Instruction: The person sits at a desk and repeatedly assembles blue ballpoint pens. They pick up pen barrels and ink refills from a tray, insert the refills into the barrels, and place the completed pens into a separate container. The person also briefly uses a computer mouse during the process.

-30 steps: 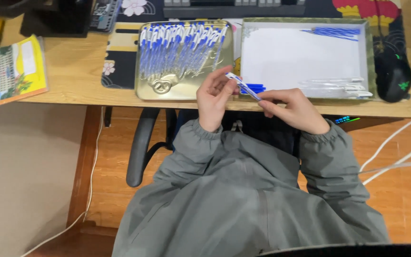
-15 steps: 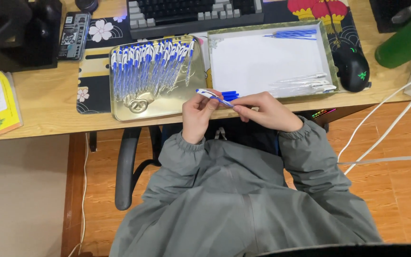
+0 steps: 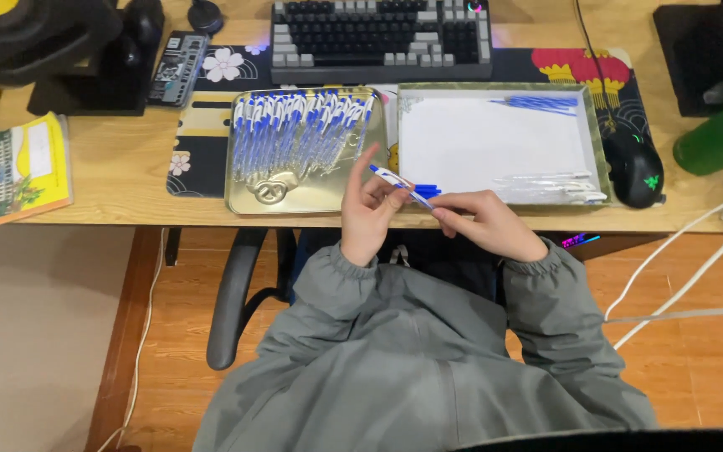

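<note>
Both hands meet at the desk's front edge over a blue and white pen (image 3: 393,179). My left hand (image 3: 370,213) pinches its barrel with the index finger raised. My right hand (image 3: 483,222) grips the pen's lower end. A few blue pen parts (image 3: 425,191) lie on the desk just behind the hands. Left of them a gold metal tray (image 3: 271,194) holds several blue and white pens in a row. Right of them a white tray (image 3: 495,142) carries blue pieces (image 3: 537,103) at its far edge and clear tubes (image 3: 550,186) at its near edge.
A keyboard (image 3: 378,38) sits behind the trays on a patterned desk mat. A black mouse (image 3: 636,172) lies right of the white tray, beside a green bottle (image 3: 721,134). A yellow book (image 3: 10,172) rests at the left. White cables (image 3: 679,276) hang off the right.
The view has shifted, so the desk sits lower and more of the keyboard shows. My hands stay together on the pen, and my left index finger has lifted.
</note>
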